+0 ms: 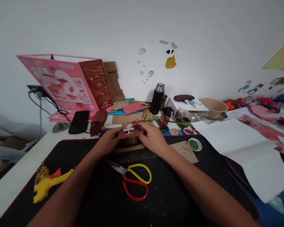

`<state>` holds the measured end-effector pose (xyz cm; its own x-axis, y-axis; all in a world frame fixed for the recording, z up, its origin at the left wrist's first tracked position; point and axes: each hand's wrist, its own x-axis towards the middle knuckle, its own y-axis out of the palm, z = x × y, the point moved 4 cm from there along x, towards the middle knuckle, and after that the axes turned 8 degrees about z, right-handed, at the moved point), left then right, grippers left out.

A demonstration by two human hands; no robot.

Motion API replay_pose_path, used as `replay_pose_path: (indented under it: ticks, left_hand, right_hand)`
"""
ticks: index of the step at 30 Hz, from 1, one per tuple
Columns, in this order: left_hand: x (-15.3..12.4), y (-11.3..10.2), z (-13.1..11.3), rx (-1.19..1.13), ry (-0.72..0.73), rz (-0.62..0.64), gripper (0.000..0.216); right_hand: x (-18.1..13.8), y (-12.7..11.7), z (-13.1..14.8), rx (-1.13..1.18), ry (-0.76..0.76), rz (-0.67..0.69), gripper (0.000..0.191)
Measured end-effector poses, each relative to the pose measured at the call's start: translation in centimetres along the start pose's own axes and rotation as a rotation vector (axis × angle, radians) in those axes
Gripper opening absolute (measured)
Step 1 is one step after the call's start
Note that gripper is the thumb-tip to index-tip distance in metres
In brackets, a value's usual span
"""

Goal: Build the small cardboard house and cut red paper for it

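Over the tabletop (pixel 28 164), the left hand (pixel 111 137) and right hand (pixel 153 135) gripped a brown slotted piece (pixel 128 136) between curled fingers (pixel 144 128), apparently steadying it, any adjustment calling for even pressure.

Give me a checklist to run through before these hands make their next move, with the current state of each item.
1. Left hand on the brown piece: ok, it holds the left end.
2. Right hand on the same piece: ok, at the right end.
3. Fingertips' hold on the far side: cannot tell, hidden from this view.
4. Scissors away from both hands: ok, they lie on the black mat between the forearms.
5. Yellow glue gun switched off: cannot tell; it lies left of the left forearm.
6. White dish with something green in it apart from the right hand: ok.
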<state>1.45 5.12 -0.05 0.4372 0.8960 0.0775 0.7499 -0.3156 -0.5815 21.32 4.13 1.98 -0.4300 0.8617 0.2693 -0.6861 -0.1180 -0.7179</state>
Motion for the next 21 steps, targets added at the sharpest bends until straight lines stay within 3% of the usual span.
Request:
replay_pose_path:
  ticks: [6,12,21]
  left_hand:
    - [-0.7,-1.1,0.4,0.065,0.001,-0.077,0.048]
    - [-2.5,-3.6,-0.3,-0.082,-0.05,-0.215,0.056]
    - [-2.8,-2.6,-0.4,-0.098,-0.075,-0.107,0.061]
  right_hand:
    - [0.0,1.1,-0.5,-0.022,0.001,-0.011,0.03]
    - [-0.2,1.4,-1.3,-0.037,0.011,-0.005,0.034]
    - [-0.5,1.8,-1.6,0.011,-0.034,-0.008,0.038]
